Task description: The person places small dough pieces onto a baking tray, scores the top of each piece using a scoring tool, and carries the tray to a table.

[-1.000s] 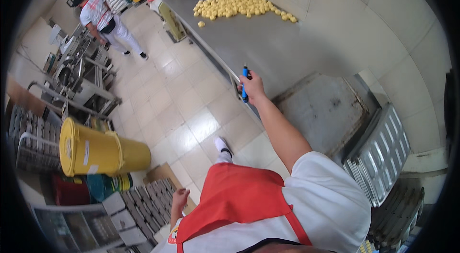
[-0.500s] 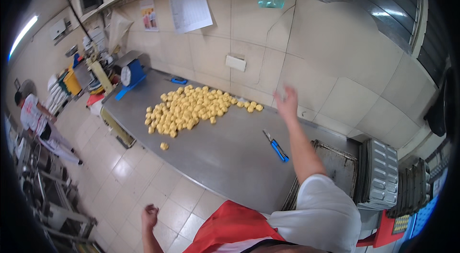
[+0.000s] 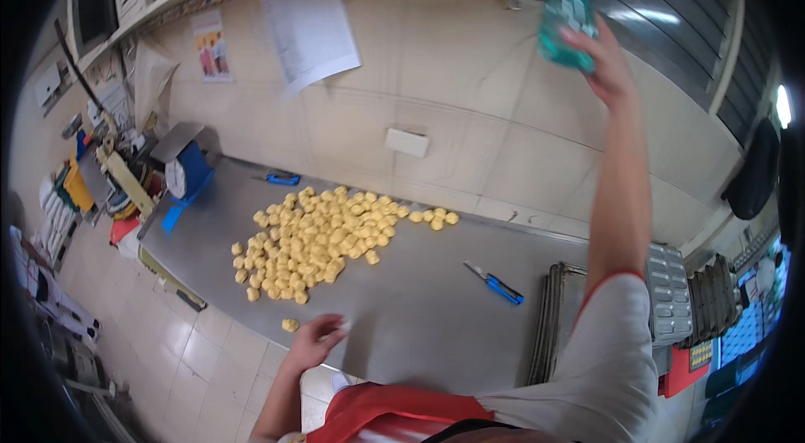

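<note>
R hand (image 3: 607,65) holds green bottle (image 3: 562,32) high; w/ weak grip, it could fall on desk (image 3: 419,325). L hand (image 3: 314,346), half-curled, contents unclear, may knock nearby yellow ball (image 3: 290,325) off.

We have passing room over steel tabletop (image 3: 428,330), lower centre, between dough-ball heap (image 3: 323,237) and baking-tray stack (image 3: 555,300). In way: blue-handled knife (image 3: 496,284) right of centre; left hand (image 3: 317,344), low left of centre; right hand (image 3: 605,65), spray bottle (image 3: 563,19), upper right.
</note>
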A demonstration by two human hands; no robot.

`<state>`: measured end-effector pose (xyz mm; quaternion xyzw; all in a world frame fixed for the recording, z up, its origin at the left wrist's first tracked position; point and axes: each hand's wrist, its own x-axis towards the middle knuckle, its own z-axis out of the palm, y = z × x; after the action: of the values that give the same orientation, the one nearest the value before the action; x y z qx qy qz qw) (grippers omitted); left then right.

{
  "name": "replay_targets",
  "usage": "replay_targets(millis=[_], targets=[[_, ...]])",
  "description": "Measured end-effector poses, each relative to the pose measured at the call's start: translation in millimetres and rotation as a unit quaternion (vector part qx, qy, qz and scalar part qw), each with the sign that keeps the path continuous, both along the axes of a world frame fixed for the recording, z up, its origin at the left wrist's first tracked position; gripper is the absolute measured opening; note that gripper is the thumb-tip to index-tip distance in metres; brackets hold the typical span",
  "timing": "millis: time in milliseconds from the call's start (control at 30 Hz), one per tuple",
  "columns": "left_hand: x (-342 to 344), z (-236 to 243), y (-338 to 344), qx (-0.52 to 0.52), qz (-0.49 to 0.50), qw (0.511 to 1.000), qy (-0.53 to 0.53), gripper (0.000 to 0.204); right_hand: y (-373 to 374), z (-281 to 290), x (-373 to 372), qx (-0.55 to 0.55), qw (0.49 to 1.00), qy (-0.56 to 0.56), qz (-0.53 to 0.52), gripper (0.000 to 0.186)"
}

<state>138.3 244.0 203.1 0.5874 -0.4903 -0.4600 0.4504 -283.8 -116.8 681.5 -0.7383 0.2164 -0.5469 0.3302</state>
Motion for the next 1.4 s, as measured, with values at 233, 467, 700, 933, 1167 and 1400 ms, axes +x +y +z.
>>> replay_targets(millis=[233,467,700,933,1167,1400], targets=[[-53,41,-71,-0.113,-0.160,0.884,0.426,0.073,220,-350,130,0.193,0.979,0.010,-0.061,0.110],[-7,-54,-60,0.031,-0.175,0.967,0.180,0.081,287,-455,221,0.310,0.949,0.004,-0.054,0.090],[20,-89,-62,0.034,-0.163,0.976,0.140,0.101,217,-506,305,0.322,0.897,0.174,-0.247,0.050],[101,-112,-41,0.074,-0.112,0.984,0.118,0.116,178,-533,416,0.485,0.858,0.117,-0.121,0.041],[155,-100,7,0.086,-0.045,0.990,0.106,0.098,175,-544,493,0.323,0.890,0.321,0.026,0.047],[176,-97,78,0.121,0.077,0.990,-0.006,0.032,200,-579,414,0.298,0.913,0.258,-0.107,0.044]])
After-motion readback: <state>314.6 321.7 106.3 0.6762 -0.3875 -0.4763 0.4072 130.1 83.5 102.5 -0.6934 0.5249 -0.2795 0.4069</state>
